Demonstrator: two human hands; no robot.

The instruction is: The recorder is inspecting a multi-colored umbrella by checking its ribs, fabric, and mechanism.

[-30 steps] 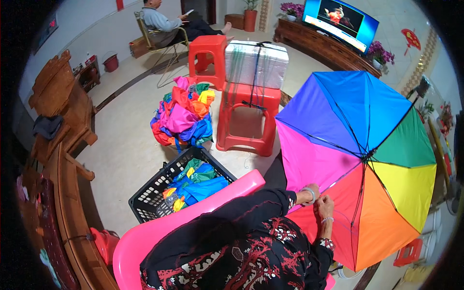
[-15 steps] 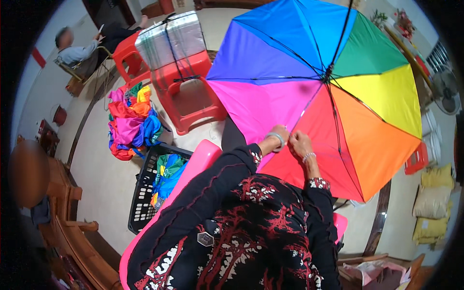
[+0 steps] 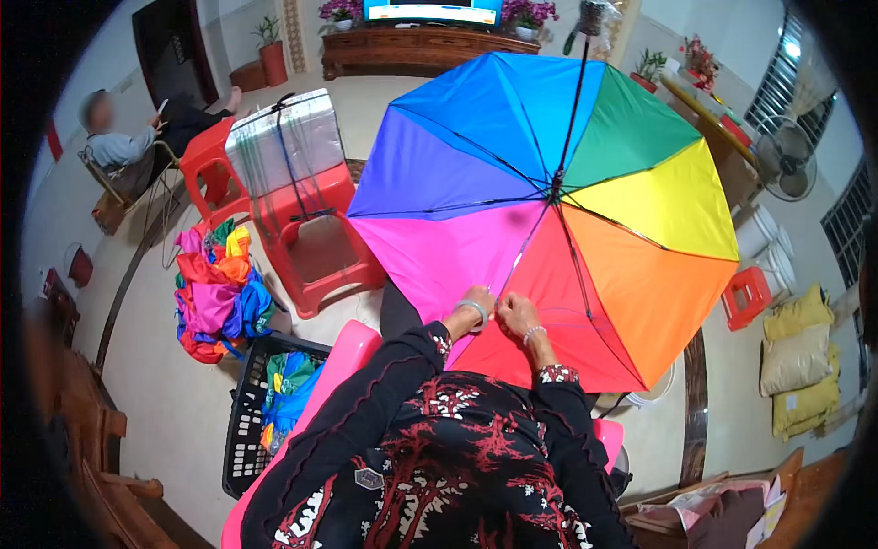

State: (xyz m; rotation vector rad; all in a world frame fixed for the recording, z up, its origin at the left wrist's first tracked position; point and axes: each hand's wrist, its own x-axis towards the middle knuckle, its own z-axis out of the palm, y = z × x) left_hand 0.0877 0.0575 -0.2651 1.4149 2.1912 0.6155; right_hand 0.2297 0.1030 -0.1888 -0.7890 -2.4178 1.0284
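Observation:
An opened rainbow umbrella (image 3: 640, 274) lies spread before me, its inner side with the dark ribs and shaft facing up. My left hand (image 3: 477, 304) is closed at the rib where the pink and red panels meet, close to the near edge. Just beside it, my right hand (image 3: 519, 316) pinches at the same rib from the red side. The fingertips are small here, and any finer thing between them is hidden. A thin dark thread runs across the red panel to the right of my hands.
On my left are a black basket (image 3: 245, 437) of folded colourful cloth and a heap of rainbow cloth (image 3: 215, 302). Beyond stands a red stool (image 3: 315, 295) bearing a strapped silvery bundle (image 3: 297, 137). A person (image 3: 123, 142) sits far left. A fan (image 3: 785, 157) stands right.
My view has tilted up, so the umbrella and hands sit lower and further left, and a television cabinet shows at the top. Both hands stay at the same rib.

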